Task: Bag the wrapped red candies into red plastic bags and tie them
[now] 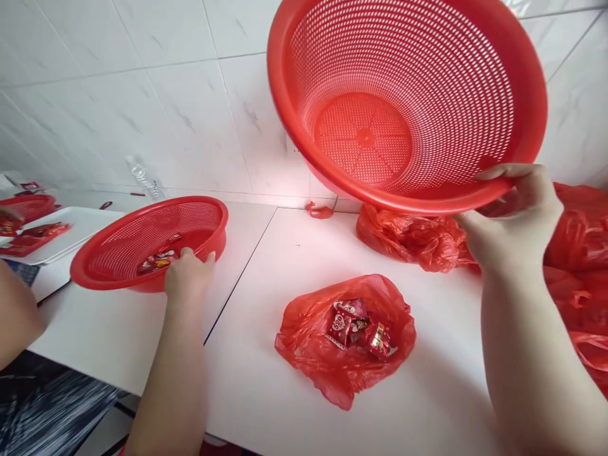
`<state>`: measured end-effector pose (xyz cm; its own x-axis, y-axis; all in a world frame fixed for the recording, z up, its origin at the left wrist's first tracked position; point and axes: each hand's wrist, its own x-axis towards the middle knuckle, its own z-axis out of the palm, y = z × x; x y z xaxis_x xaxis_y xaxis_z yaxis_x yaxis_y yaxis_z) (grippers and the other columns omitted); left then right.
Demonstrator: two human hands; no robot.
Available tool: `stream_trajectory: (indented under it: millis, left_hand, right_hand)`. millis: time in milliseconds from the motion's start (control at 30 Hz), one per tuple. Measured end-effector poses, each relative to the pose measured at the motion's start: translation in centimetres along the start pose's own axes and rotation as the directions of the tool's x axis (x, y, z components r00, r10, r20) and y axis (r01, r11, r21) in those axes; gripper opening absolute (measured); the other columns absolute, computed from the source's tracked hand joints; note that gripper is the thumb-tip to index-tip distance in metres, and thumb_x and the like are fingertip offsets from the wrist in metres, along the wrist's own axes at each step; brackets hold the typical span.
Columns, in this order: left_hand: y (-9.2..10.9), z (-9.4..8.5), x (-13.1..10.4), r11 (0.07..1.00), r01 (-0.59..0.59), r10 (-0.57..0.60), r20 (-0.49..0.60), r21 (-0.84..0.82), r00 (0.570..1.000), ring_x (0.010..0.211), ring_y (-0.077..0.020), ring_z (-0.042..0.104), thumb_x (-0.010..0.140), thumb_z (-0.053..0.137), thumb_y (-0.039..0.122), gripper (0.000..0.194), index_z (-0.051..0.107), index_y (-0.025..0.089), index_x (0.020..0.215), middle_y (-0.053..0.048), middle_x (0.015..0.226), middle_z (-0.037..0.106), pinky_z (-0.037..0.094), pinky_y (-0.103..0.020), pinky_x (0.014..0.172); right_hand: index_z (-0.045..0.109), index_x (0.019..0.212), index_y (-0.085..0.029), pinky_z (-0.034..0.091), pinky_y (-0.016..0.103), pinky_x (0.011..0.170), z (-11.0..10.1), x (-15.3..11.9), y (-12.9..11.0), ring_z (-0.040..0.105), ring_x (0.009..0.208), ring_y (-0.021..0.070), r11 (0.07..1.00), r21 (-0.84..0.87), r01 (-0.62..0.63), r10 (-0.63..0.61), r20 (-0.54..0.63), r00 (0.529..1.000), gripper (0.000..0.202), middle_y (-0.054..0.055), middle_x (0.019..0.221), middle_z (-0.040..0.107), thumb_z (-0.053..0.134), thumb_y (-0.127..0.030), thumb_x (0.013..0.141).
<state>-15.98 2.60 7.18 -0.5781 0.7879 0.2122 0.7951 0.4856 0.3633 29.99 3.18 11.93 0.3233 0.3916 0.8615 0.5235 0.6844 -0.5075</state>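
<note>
My right hand [515,206] grips the rim of a large red plastic colander [365,136], raised and tilted so its bare inside faces me. At the left, my left hand [187,272] is closed on the near rim of a second red colander [109,253], which tips toward me on the table. Several small wrapped candies [159,259] lie in its bottom. Between my arms, an open red plastic bag [308,329] rests on the white table, with wrapped candies [354,326] in red and gold wrappers inside it.
Crumpled red plastic bags [422,237] lie behind and along the right side. A clear plastic bottle [145,180] is by the tiled wall [185,114]. At far left are a white tray [85,218], another red colander [35,206] and another person's arm [16,310].
</note>
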Motion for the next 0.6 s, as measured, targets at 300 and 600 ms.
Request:
stream_trajectory:
  millis: [300, 600]
  left_hand:
    - [0.3, 1.3, 0.0, 0.966, -0.225, 0.183, -0.283, -0.125, 0.942, 0.088, -0.0400, 0.063, 0.088, 0.048, 0.043, 0.039, 0.057, 0.015, 0.113, -0.021, 0.088, 0.066, 0.045, -0.053, 0.077]
    - [5.3, 4.2, -4.4, 0.826, -0.562, 0.557, -0.089, -0.037, 0.826, 0.063, -0.0265, 0.060, 0.091, 0.045, 0.038, 0.030, 0.057, 0.022, 0.113, -0.006, 0.065, 0.060, 0.038, -0.030, 0.064]
  right_hand:
    - [0.060, 0.098, -0.022, 0.056, 0.036, 0.068, -1.1, 0.4, 0.8, 0.063, 0.080, 0.0190, 0.994, -0.094, -0.058, 0.060, 0.025, 0.998, 0.043, 0.007, 0.093, 0.062, 0.079, -0.021, 0.060]
    - [0.060, 0.094, -0.023, 0.054, 0.028, 0.068, -0.9, 0.4, 0.0, 0.061, 0.078, 0.0144, 0.993, -0.039, -0.112, 0.115, 0.100, 0.988, 0.036, 0.005, 0.092, 0.060, 0.074, -0.015, 0.062]
